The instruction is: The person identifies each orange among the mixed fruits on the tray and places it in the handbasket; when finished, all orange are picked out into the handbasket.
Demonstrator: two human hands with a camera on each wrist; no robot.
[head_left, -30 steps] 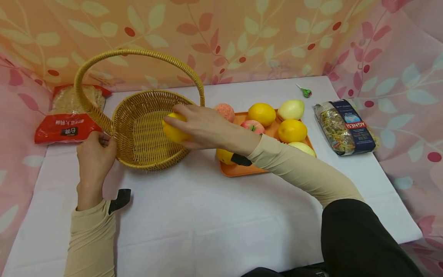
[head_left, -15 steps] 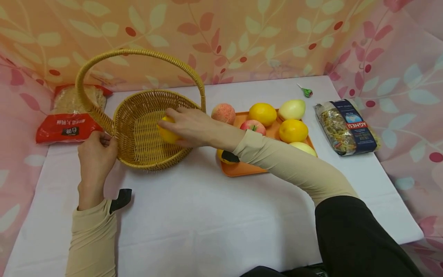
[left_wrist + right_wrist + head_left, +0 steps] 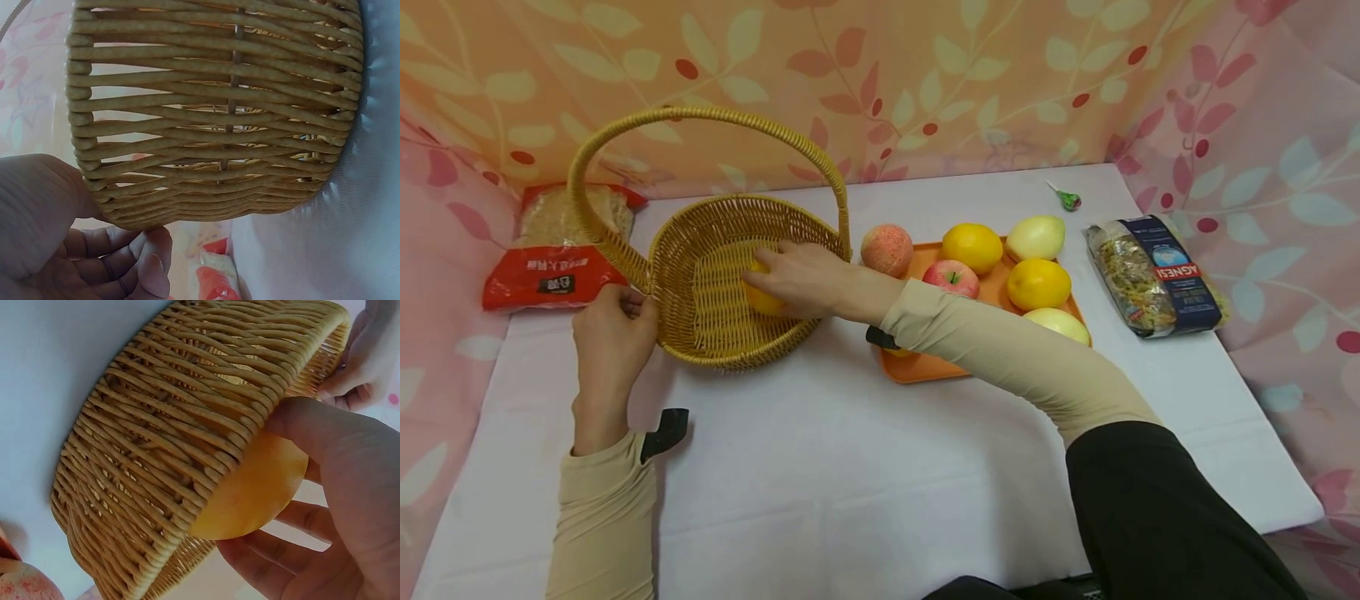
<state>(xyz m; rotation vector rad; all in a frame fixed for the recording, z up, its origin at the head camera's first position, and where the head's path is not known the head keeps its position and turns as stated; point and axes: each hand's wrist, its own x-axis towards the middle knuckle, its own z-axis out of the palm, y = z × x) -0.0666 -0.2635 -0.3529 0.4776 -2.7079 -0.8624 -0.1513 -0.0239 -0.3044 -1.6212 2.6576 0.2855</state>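
A golden wicker basket (image 3: 715, 287) with a tall arched handle stands at the left. My left hand (image 3: 615, 354) pinches its left rim near the foot of the handle; in the left wrist view the thumb and fingers (image 3: 153, 269) meet at the rim's edge. My right hand (image 3: 808, 279) reaches over the right rim and holds a yellow lemon (image 3: 763, 302) inside the basket, low against its right wall. The right wrist view shows the fingers (image 3: 269, 553) curled around the lemon (image 3: 259, 487), part of which is hidden behind the wicker side.
Right of the basket an orange tray (image 3: 925, 367) bears a red apple (image 3: 952, 277), a peach (image 3: 887, 249), several lemons and pale yellow-green fruits (image 3: 1036, 237). A red food bag (image 3: 553, 275) lies at far left. A pasta bag (image 3: 1157, 275) and a lollipop (image 3: 1066, 199) lie at right.
My right hand has moved left and lowered the lemon deeper into the basket, uncovering more of the apple and peach. My left hand keeps its hold on the rim.
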